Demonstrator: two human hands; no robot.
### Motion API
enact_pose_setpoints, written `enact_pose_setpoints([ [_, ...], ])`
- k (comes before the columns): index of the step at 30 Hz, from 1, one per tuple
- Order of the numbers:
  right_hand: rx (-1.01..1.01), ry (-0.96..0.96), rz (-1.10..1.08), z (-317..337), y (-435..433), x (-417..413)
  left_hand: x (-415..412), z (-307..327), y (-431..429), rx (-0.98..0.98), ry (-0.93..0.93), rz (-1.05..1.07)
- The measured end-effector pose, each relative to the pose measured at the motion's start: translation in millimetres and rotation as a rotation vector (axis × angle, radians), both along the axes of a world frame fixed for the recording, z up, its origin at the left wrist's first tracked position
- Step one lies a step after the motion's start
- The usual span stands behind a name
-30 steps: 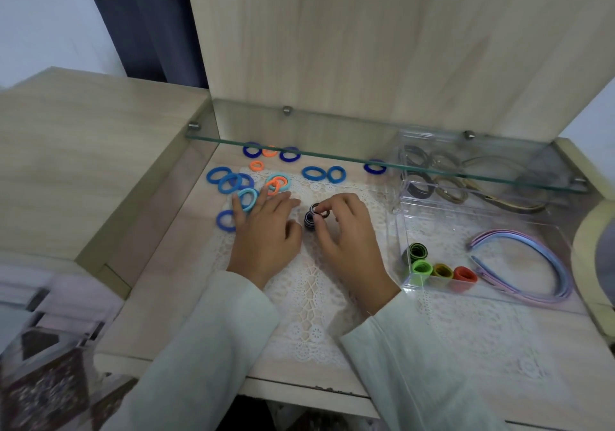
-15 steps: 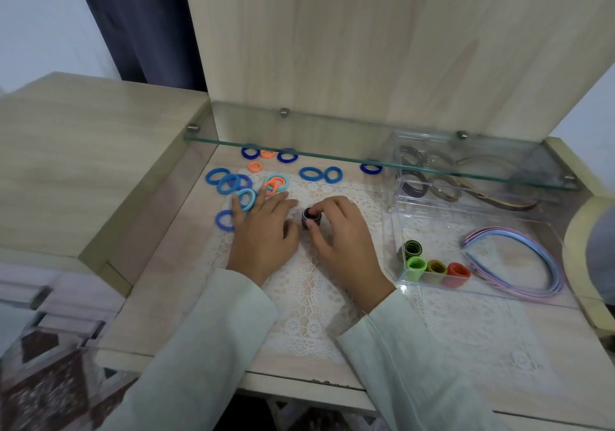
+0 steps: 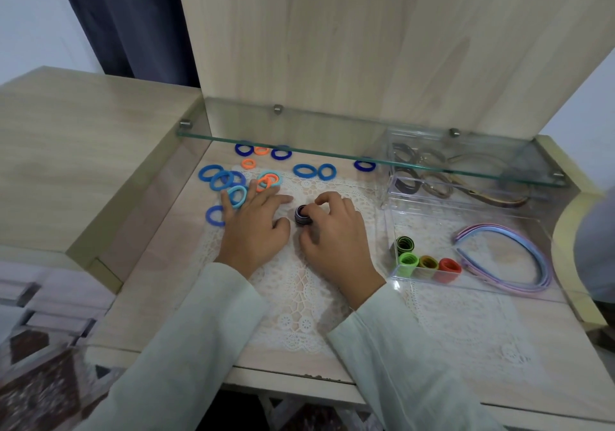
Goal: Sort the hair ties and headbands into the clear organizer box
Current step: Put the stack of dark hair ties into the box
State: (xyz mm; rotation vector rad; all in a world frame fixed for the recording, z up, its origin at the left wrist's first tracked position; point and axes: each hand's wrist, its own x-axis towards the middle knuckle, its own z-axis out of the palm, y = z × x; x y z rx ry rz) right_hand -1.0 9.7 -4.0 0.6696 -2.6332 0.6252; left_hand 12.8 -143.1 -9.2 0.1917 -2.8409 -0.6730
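Small stack of dark blue-black elastic hair ties (image 3: pixel 303 216) sits on the lace-covered table (image 3: pixel 299 304), pinched by the right hand (image 3: pixel 336 234), grip closed round it. Left hand (image 3: pixel 254 231) lies flat beside it, holding nothing. The clear plastic organizer box (image 3: pixel 466 286) is off to the right, so I'd guess the right hand's nearer for the drop.

soft, even indoor light, fairly dim and cool, casts no hard shadows; only faint shade sits under the right hand (image 3: pixel 336 231) beside the dark stack of hair ties (image 3: pixel 302 216) it pinches. the glass shelf (image 3: pixel 332 141) shows a pale sheen, and the clear organizer box (image 3: pixel 482 288) glints along its front rim. wide-angle distortion bows the edges; the lower corners look smeared.
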Motion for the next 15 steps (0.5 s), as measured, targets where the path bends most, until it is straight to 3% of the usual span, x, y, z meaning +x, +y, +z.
enact_pose_setpoints([
  [7,0.16,0.003,-0.032,14,-1,-3,-1,6,0,-0.007,-0.039,-0.004],
  [15,0.334,-0.105,0.019,35,-4,-12,-1,23,3,-0.278,-0.178,-0.074],
])
